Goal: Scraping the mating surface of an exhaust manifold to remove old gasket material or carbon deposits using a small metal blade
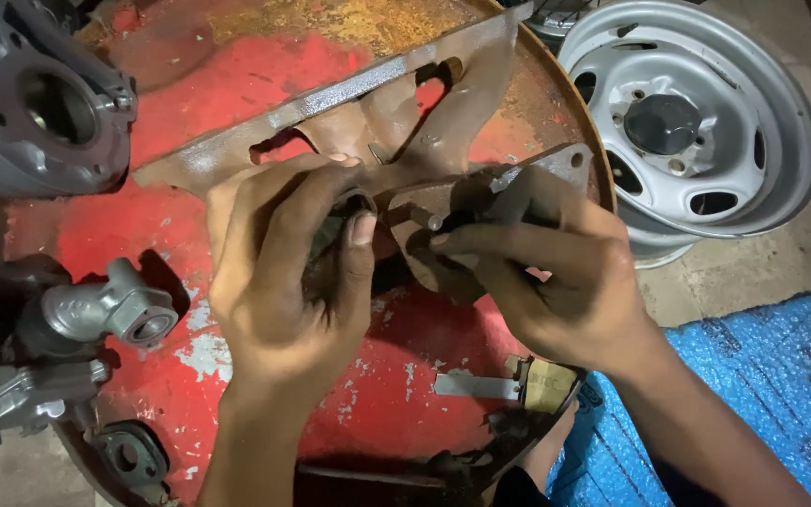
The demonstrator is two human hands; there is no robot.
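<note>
My left hand (283, 272) grips a small dark round part (335, 225), thumb pressed on its right side. My right hand (556, 277) holds a brown metal bracket piece (434, 225) with a short pin, fingers pinched along its lower edge. Both hands meet over a rusty red drum top (237, 84). Behind them lies a long brown cast bracket (368, 103) with cut-out openings, reaching from left of centre up to the right.
A grey cylinder block (35, 103) sits at the top left. Grey metal engine parts (96, 314) lie at the left edge. A grey steel wheel rim (696, 122) rests on the floor at right. A brass padlock (546, 385) and blue sheet (753, 376) are lower right.
</note>
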